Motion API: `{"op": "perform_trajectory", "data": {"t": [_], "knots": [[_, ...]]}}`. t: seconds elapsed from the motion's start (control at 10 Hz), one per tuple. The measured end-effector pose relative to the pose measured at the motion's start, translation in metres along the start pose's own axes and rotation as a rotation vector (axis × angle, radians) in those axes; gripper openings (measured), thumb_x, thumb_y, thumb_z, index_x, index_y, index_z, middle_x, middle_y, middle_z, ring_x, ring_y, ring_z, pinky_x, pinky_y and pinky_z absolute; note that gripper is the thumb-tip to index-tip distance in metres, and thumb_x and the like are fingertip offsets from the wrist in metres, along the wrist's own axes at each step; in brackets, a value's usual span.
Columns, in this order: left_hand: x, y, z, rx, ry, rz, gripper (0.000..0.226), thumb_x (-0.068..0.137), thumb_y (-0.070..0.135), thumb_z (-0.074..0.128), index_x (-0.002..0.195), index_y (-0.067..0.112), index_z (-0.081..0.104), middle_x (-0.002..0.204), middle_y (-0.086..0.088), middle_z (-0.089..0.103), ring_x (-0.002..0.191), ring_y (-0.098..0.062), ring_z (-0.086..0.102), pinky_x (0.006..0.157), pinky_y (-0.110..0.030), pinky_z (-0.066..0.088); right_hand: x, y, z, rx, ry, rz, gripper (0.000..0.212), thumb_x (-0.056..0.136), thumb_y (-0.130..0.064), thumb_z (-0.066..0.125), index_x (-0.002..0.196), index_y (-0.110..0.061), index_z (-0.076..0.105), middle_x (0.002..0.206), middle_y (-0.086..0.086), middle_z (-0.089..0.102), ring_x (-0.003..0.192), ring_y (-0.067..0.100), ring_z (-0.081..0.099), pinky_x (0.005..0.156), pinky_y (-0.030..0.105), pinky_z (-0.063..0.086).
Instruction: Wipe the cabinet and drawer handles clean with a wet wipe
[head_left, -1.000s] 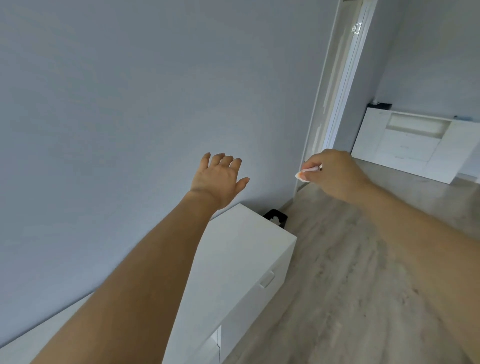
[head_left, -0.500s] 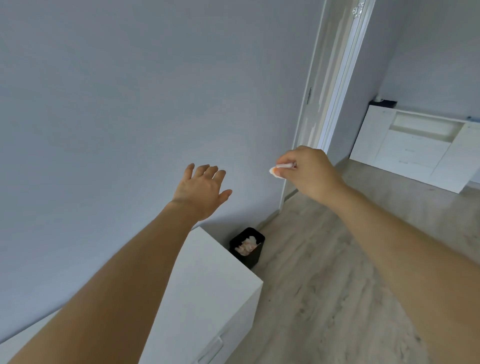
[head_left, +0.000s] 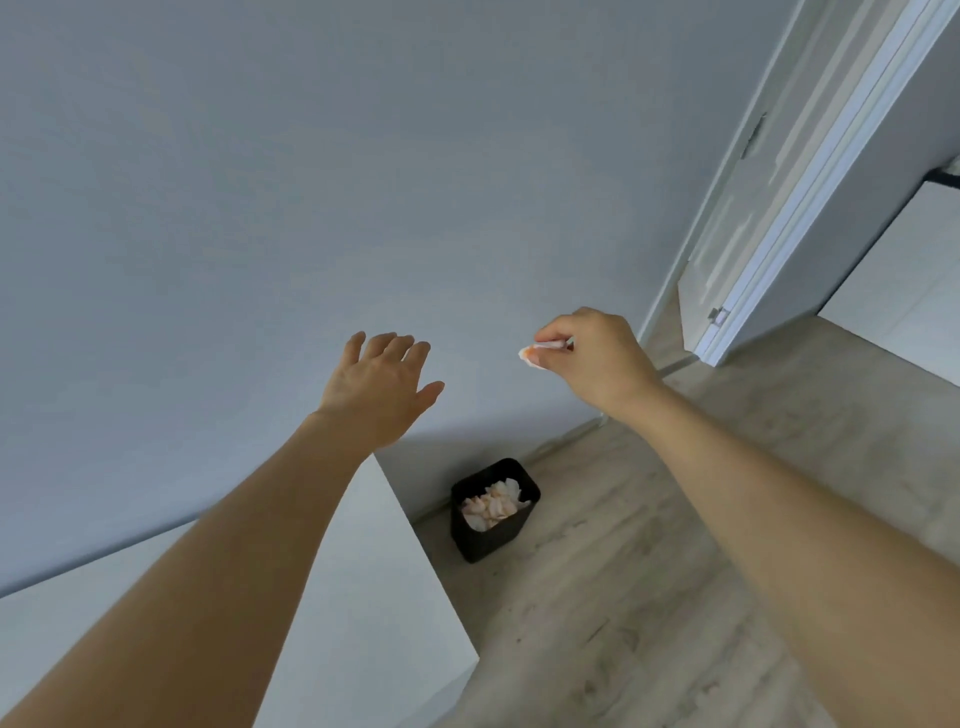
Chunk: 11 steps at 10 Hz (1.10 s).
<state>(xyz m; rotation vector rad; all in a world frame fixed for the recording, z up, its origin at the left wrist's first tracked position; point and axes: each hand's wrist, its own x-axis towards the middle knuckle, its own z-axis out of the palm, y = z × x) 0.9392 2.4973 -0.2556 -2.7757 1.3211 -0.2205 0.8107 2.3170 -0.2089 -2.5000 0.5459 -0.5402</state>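
Both hands are raised: a crumpled wet wipe (head_left: 531, 355) is pinched by the right hand (head_left: 597, 361), while the left hand (head_left: 382, 389), spread and holding nothing, is held beside it; below them a black bin (head_left: 493, 512) is seen.

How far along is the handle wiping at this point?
Looks near the end: the right hand pinches a crumpled white wet wipe in the air beyond the small black bin, which already holds crumpled wipes. The left hand is open. No handle shows on the white cabinet, so its cleanliness cannot be judged. Likely left: dropping the wipe.
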Motion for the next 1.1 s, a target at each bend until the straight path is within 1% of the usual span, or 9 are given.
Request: {"op": "perform_trajectory", "data": {"t": [0.2, 0.3, 0.4, 0.5, 0.6, 0.7, 0.8, 0.9, 1.1], "knots": [[0.088, 0.032, 0.087, -0.060, -0.142, -0.003, 0.056, 0.101, 0.049, 0.023, 0.149, 0.019, 0.020, 0.155, 0.000, 0.022, 0.144, -0.018, 0.015, 0.117, -0.039, 0.005, 0.073, 0.096, 0.042, 0.000, -0.167, 0.007, 0.022, 0.085, -0.029, 0.070, 0.100, -0.012, 0.071, 0.080, -0.014, 0.055, 0.083, 0.008, 0.058, 0.071, 0.020, 0.042], [0.119, 0.046, 0.127, -0.081, -0.208, 0.002, 0.055, 0.101, 0.048, 0.026, 0.148, 0.019, 0.021, 0.154, 0.000, 0.024, 0.143, -0.018, 0.017, 0.117, -0.039, 0.006, 0.105, 0.139, 0.071, -0.021, -0.267, 0.006, 0.023, 0.088, -0.031, 0.066, 0.098, -0.011, 0.071, 0.085, -0.008, 0.059, 0.084, 0.013, 0.060, 0.075, 0.029, 0.049], [0.148, 0.058, 0.176, -0.079, -0.266, -0.005, 0.053, 0.101, 0.047, 0.026, 0.145, 0.018, 0.025, 0.150, -0.001, 0.031, 0.141, -0.020, 0.022, 0.117, -0.040, 0.010, 0.136, 0.188, 0.115, -0.062, -0.353, 0.043, 0.024, 0.090, -0.030, 0.062, 0.089, -0.007, 0.069, 0.083, 0.004, 0.065, 0.082, 0.024, 0.063, 0.075, 0.039, 0.053], [0.169, 0.070, 0.233, -0.072, -0.336, -0.041, 0.051, 0.101, 0.048, 0.025, 0.142, 0.018, 0.031, 0.144, -0.001, 0.040, 0.135, -0.021, 0.032, 0.114, -0.039, 0.015, 0.159, 0.242, 0.170, -0.076, -0.459, 0.075, 0.023, 0.090, -0.029, 0.062, 0.085, -0.008, 0.069, 0.073, -0.006, 0.059, 0.080, 0.021, 0.061, 0.073, 0.037, 0.051], [0.184, 0.080, 0.296, -0.079, -0.409, -0.083, 0.050, 0.101, 0.049, 0.025, 0.141, 0.019, 0.033, 0.144, 0.001, 0.040, 0.136, -0.019, 0.031, 0.114, -0.038, 0.016, 0.176, 0.294, 0.231, -0.092, -0.603, 0.073, 0.026, 0.091, -0.028, 0.060, 0.084, -0.004, 0.069, 0.081, 0.008, 0.068, 0.083, 0.024, 0.062, 0.074, 0.038, 0.052], [0.199, 0.090, 0.353, -0.093, -0.476, -0.142, 0.051, 0.101, 0.049, 0.024, 0.142, 0.019, 0.033, 0.144, 0.001, 0.040, 0.137, -0.018, 0.030, 0.114, -0.038, 0.016, 0.184, 0.339, 0.290, -0.119, -0.712, 0.047, 0.026, 0.094, -0.029, 0.056, 0.082, -0.008, 0.067, 0.084, 0.009, 0.066, 0.075, 0.023, 0.062, 0.070, 0.036, 0.052], [0.210, 0.097, 0.400, -0.088, -0.532, -0.191, 0.052, 0.101, 0.049, 0.024, 0.143, 0.019, 0.032, 0.146, 0.000, 0.039, 0.139, -0.019, 0.028, 0.114, -0.038, 0.014, 0.184, 0.378, 0.338, -0.217, -0.805, -0.054, 0.022, 0.097, -0.029, 0.050, 0.089, -0.014, 0.064, 0.088, 0.005, 0.055, 0.075, 0.022, 0.056, 0.069, 0.035, 0.049], [0.214, 0.100, 0.432, -0.077, -0.586, -0.237, 0.053, 0.101, 0.048, 0.023, 0.144, 0.018, 0.030, 0.147, -0.001, 0.037, 0.139, -0.020, 0.027, 0.115, -0.038, 0.012, 0.181, 0.410, 0.378, -0.316, -0.932, -0.145, 0.028, 0.098, -0.023, 0.049, 0.121, -0.009, 0.057, 0.114, 0.010, 0.055, 0.098, 0.030, 0.057, 0.083, 0.043, 0.050], [0.203, 0.100, 0.457, -0.041, -0.647, -0.232, 0.051, 0.101, 0.048, 0.024, 0.142, 0.018, 0.032, 0.145, -0.002, 0.039, 0.139, -0.021, 0.027, 0.115, -0.039, 0.012, 0.175, 0.444, 0.407, -0.330, -0.978, -0.079, 0.042, 0.096, -0.023, 0.054, 0.135, -0.013, 0.046, 0.122, 0.010, 0.054, 0.105, 0.030, 0.056, 0.087, 0.043, 0.050]]}}
